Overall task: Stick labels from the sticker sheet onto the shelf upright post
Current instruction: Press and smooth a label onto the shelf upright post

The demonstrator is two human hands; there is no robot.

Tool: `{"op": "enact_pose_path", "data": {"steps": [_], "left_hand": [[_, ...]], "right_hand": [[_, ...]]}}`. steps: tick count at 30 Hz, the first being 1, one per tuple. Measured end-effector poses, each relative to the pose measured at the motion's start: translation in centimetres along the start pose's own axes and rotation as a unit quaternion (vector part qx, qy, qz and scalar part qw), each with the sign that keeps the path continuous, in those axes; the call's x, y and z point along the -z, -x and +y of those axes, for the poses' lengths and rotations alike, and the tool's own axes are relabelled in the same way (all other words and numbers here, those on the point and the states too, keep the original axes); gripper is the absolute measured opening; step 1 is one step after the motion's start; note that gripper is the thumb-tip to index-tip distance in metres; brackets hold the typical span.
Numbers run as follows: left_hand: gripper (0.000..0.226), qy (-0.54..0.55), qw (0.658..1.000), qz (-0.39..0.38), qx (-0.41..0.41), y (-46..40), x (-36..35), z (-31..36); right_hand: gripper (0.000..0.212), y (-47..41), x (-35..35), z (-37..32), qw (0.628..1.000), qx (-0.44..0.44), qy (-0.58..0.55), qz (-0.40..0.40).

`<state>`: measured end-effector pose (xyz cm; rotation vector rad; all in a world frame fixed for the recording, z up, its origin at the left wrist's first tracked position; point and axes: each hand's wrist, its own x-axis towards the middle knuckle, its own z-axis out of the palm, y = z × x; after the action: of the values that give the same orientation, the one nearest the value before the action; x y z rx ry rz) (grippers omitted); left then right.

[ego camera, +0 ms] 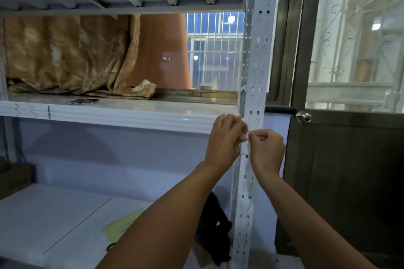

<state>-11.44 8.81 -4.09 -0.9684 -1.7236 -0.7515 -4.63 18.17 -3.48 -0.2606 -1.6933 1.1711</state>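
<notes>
The white perforated upright post runs from top to bottom right of centre. Both hands meet in front of it, just below the middle shelf. My left hand and my right hand pinch a small white label with a red edge between their fingertips, right against the post. A pale yellow sheet lies on the lower shelf, partly hidden by my left forearm; whether it is the sticker sheet I cannot tell.
A phone lies on the middle shelf, in front of a crumpled brown cloth. A black object leans near the post's foot. A door with a round knob stands close on the right.
</notes>
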Motion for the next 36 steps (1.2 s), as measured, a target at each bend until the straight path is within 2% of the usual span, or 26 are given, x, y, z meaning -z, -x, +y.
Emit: {"op": "enact_pose_path", "data": {"steps": [7, 15, 19, 23, 25, 31, 36], "left_hand": [[0.013, -0.014, 0.999, 0.015, -0.026, 0.1, -0.4, -0.8], [0.020, -0.033, 0.999, -0.012, -0.020, -0.5, 0.6, -0.6], [0.023, -0.046, 0.999, -0.018, -0.013, -1.3, 1.1, -0.5], [0.035, -0.033, 0.999, -0.035, -0.006, -1.2, 1.4, -0.2], [0.036, -0.030, 0.999, -0.034, -0.004, -1.2, 1.3, -0.3], [0.035, -0.024, 0.999, -0.023, 0.000, -0.9, 1.1, -0.2], [0.036, -0.028, 0.999, -0.016, 0.001, -0.7, 0.8, -0.3]], "right_hand": [[0.018, -0.3, 0.8, 0.4, 0.992, 0.069, 0.086, -0.067], [0.018, -0.4, 0.2, 0.7, 0.976, 0.131, 0.152, -0.082], [0.021, -1.4, 0.6, 0.8, 0.944, 0.206, 0.228, -0.123], [0.011, -2.8, 2.5, 0.9, 0.917, 0.272, 0.223, -0.186], [0.004, -3.3, 3.4, 1.0, 0.900, 0.324, 0.227, -0.181], [0.011, -3.8, 3.5, 1.4, 0.841, 0.421, 0.294, -0.170], [0.010, -3.4, 3.2, 2.2, 0.837, 0.435, 0.296, -0.150]]}}
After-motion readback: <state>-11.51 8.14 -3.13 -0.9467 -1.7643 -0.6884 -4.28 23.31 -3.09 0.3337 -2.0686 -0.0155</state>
